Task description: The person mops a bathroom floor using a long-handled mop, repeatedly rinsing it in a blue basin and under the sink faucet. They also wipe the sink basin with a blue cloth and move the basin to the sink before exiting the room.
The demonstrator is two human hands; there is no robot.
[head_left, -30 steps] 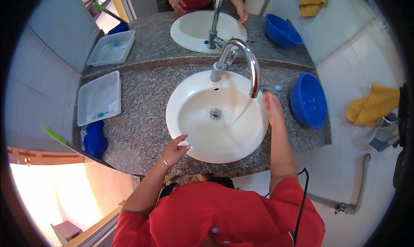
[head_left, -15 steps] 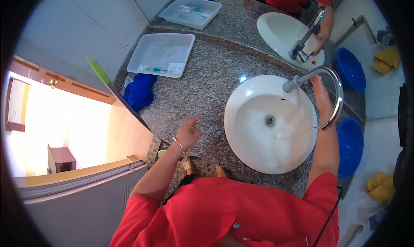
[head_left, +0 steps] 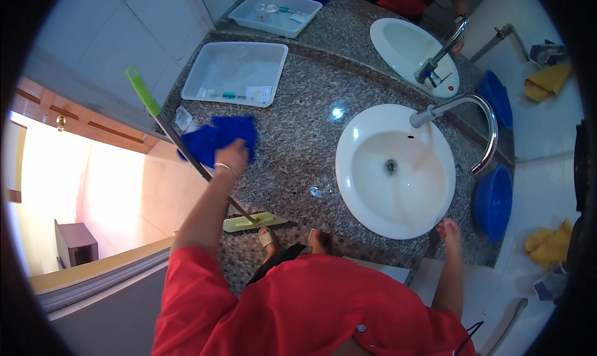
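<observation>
My left hand [head_left: 232, 156] is closed on a bunched blue cloth [head_left: 240, 132] at the left of the granite counter. Part of the cloth spreads out beyond my fingers, behind a slanting metal pole with a green grip [head_left: 142, 91]. My right hand [head_left: 449, 231] is just off the near right rim of the white oval sink [head_left: 346, 191]. Its fingers are loosely bent, with nothing seen in them. Over the sink arches a chrome tap [head_left: 484, 105], and no stream of water shows from it.
A white plastic tray [head_left: 193, 76] with small items lies at the back left, near a small clear packet [head_left: 183, 118]. Blue basin [head_left: 494, 203] and yellow cloth [head_left: 550, 244] are on the right. A mirror along the back reflects the counter. The pole's flat green head [head_left: 255, 221] is beside my feet.
My left hand has moved left and taken hold of the blue cloth, spreading it. My right hand has come back from the tap to the sink's near side. The running water has stopped.
</observation>
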